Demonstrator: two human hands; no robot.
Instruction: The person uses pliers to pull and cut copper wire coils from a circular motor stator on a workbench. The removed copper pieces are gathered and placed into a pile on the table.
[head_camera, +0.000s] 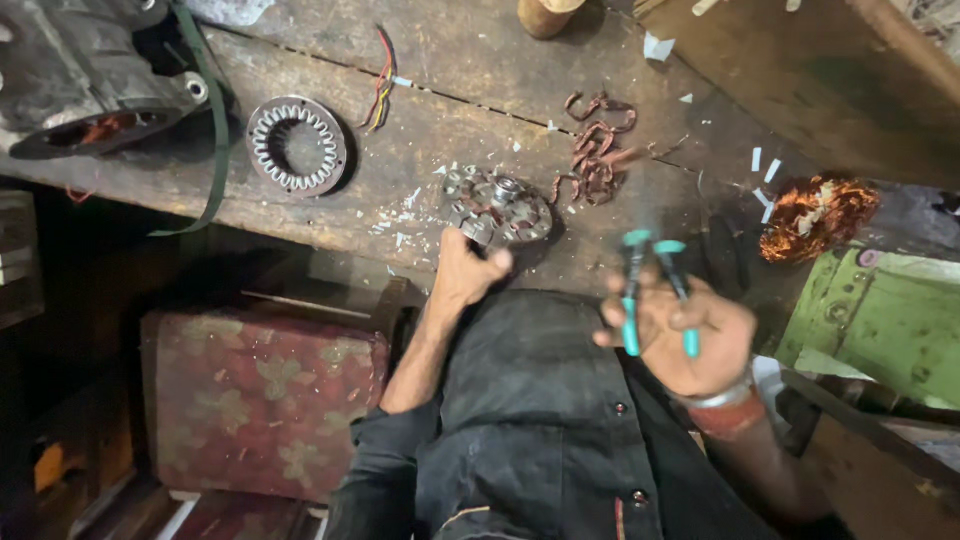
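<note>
My left hand (468, 268) grips the near edge of a round metal motor part (497, 207) that lies on the wooden workbench (420, 120). My right hand (683, 335) is raised in front of my chest and holds a tool with two teal handles (655, 290), its tips pointing away from me toward the bench. A pile of pulled copper wire pieces (597, 152) lies just beyond the metal part.
A ring-shaped stator core (297, 145) and a large grey motor housing (85, 80) sit at the left of the bench. Coloured wires (381, 80) lie behind. A copper coil bundle (817, 215) and green metal casing (880, 310) are at right. A patterned cushion seat (260, 400) is below left.
</note>
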